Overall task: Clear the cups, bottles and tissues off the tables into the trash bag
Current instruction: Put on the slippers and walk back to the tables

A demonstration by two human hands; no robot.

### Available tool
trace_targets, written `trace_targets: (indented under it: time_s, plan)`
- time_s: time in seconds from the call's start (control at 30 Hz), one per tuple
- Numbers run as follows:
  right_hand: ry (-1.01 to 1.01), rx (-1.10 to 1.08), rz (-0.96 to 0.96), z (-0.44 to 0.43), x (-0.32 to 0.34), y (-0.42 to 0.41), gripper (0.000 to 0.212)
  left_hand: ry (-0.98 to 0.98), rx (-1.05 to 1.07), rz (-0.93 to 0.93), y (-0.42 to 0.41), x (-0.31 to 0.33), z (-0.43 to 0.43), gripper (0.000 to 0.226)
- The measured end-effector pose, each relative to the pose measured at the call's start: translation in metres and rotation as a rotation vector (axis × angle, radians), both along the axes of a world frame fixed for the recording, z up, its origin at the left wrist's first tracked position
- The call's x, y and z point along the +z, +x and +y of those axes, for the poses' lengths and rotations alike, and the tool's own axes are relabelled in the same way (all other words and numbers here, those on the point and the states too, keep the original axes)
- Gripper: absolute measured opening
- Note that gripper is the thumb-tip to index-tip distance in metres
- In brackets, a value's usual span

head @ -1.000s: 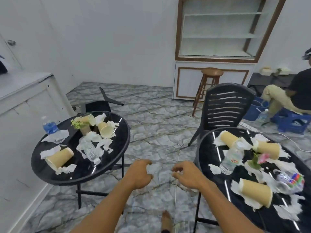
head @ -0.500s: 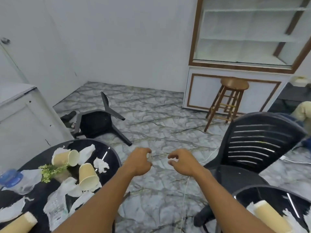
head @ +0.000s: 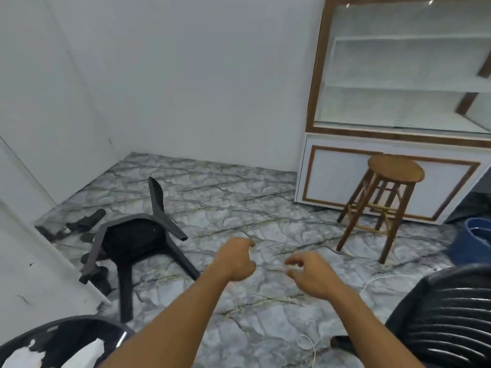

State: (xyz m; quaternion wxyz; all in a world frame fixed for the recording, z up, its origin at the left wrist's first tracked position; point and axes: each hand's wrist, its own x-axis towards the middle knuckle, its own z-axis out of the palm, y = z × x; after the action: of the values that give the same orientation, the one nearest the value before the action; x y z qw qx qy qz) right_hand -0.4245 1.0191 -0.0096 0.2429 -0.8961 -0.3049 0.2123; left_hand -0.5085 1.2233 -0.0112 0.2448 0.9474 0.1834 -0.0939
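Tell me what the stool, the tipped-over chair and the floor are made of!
The stool looks like wood: warm brown, lightly shiny, with joined legs and rungs. The fallen chair looks like moulded plastic: dark grey, matte, seat and legs seemingly one piece. The floor looks like marble or marble-print tile: grey, veined, slightly glossy; I cannot tell which.

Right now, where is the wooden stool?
The wooden stool stands upright at the right of the head view, in front of the white cabinet, beyond the right hand and left of the blue tub.
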Motion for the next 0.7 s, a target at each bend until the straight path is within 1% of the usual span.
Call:
trace_targets:
  time_s: [0.07,0.23,0.43,0.57,0.7]
  plan:
    - [-0.023,0.023,-0.004,0.025,-0.005,0.041,0.029,0.005,0.001,-0.005,0.036,-0.001,0.019,0.06]
    - [0.003,0.121,-0.033,0.11,-0.01,0.151,0.031,0.014,0.071,-0.007,0.134,-0.016,0.074,0.06]
    - [0.009,0.231,0.001,0.196,-0.014,0.271,0.03,-0.003,0.187,0.021,0.244,-0.02,0.141,0.058]
    - [-0.003,0.29,0.016,0.243,-0.009,0.326,0.027,-0.004,0.259,0.019,0.287,-0.017,0.185,0.061]
    - [0.009,0.34,0.007,0.296,-0.001,0.366,0.029,0.015,0.302,0.028,0.317,-0.015,0.237,0.061]
